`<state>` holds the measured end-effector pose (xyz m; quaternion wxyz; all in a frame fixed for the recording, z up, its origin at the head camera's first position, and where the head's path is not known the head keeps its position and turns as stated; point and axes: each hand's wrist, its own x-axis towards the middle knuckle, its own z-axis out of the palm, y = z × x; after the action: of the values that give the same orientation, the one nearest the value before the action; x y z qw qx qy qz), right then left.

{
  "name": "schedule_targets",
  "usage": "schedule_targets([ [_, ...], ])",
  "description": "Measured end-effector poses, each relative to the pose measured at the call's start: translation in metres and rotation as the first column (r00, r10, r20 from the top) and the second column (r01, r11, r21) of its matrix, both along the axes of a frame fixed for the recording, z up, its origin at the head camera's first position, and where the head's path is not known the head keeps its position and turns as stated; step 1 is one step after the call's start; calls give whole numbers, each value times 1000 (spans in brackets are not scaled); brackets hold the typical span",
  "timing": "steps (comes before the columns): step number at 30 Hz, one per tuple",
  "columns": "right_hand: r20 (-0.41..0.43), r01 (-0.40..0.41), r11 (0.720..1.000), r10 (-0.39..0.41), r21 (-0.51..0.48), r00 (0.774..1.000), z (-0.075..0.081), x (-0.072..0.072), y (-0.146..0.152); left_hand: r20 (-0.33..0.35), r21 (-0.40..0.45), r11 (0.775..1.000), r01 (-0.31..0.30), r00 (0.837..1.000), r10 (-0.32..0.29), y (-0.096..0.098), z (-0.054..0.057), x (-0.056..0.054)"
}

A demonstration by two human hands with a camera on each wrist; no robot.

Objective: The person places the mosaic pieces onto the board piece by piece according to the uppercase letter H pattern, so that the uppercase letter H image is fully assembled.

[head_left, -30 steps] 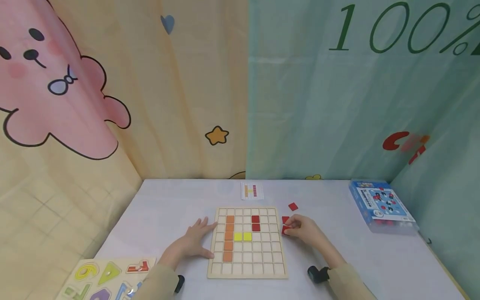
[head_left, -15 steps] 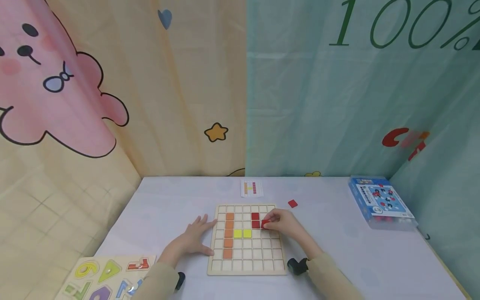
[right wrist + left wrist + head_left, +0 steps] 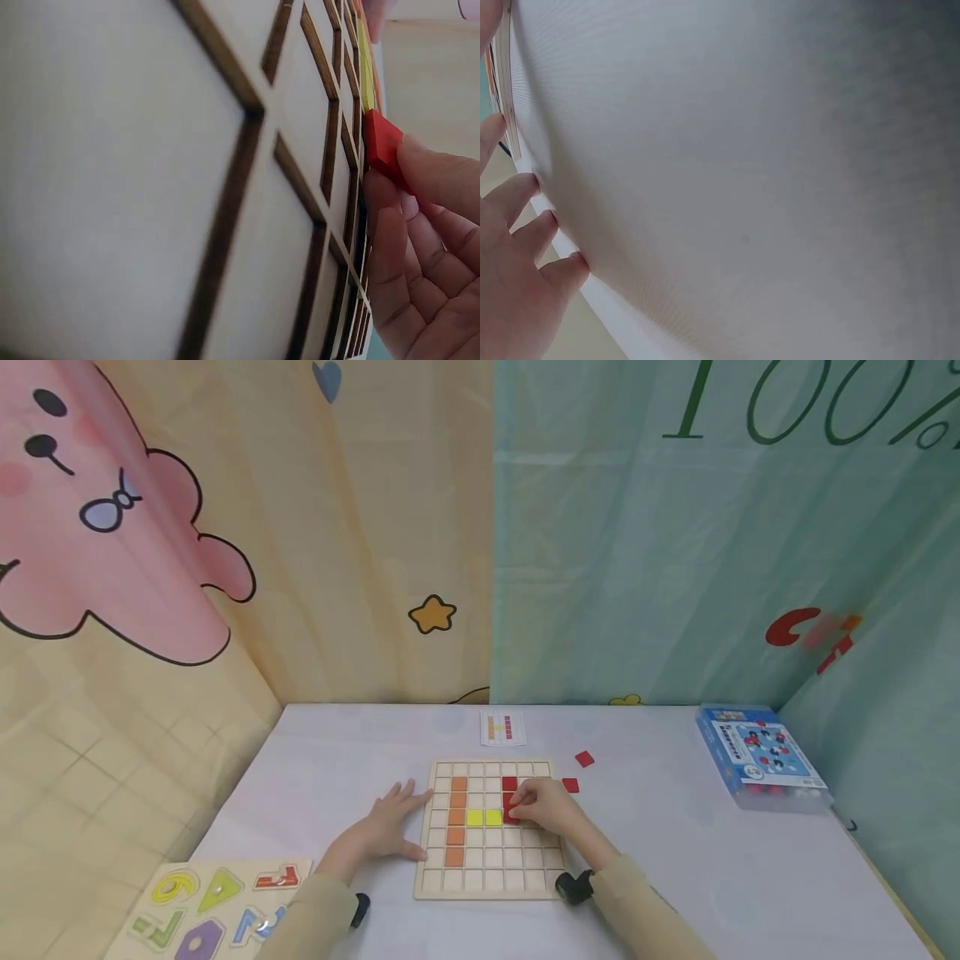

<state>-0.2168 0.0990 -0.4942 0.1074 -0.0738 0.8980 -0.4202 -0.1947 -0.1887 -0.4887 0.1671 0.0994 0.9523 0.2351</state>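
My right hand (image 3: 551, 808) pinches a red square tile (image 3: 384, 147) between thumb and fingers, at the grid board, just right of two yellow tiles (image 3: 483, 817). In the right wrist view the tile is tilted against the board's cells. The wooden grid board (image 3: 495, 894) lies flat, with a column of orange tiles (image 3: 455, 836) on its left part and red tiles (image 3: 510, 783) above my right fingers, partly covered by them. Spread fingers of my left hand (image 3: 382, 827) touch the board's left edge; in the left wrist view they also rest on the white tabletop.
Two loose red tiles, a nearer one (image 3: 571, 785) and a farther one (image 3: 584, 759), lie right of the board. A small pattern card (image 3: 502, 728) is behind it. A blue box (image 3: 761, 760) stands at the back right, a shape puzzle (image 3: 213, 906) at the front left.
My right hand picked up a red tile beside the board and carried it left over the grid to the cell below the red ones. My left hand stays at the board's edge.
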Motion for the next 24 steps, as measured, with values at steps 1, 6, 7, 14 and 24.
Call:
schedule_targets([
  [1,-3,-8,1000,8,6,1000,0,0,-1,1,1,1000,1,1000,-1,0,0,0],
  [6,-25,-52,997,53,49,998,1,0,-4,5,4,1000,7,1000,-7,-1,0,1],
  [7,-26,-53,997,55,59,998,1,0,-4,7,1,1000,6,1000,-6,-1,1,1],
  [14,-63,-55,989,64,136,996,2,5,-5,10,-11,1000,-2,1000,2,0,-1,1],
  [24,-100,-54,982,73,178,992,4,6,-6,13,0,1000,11,1000,-11,-1,1,0],
])
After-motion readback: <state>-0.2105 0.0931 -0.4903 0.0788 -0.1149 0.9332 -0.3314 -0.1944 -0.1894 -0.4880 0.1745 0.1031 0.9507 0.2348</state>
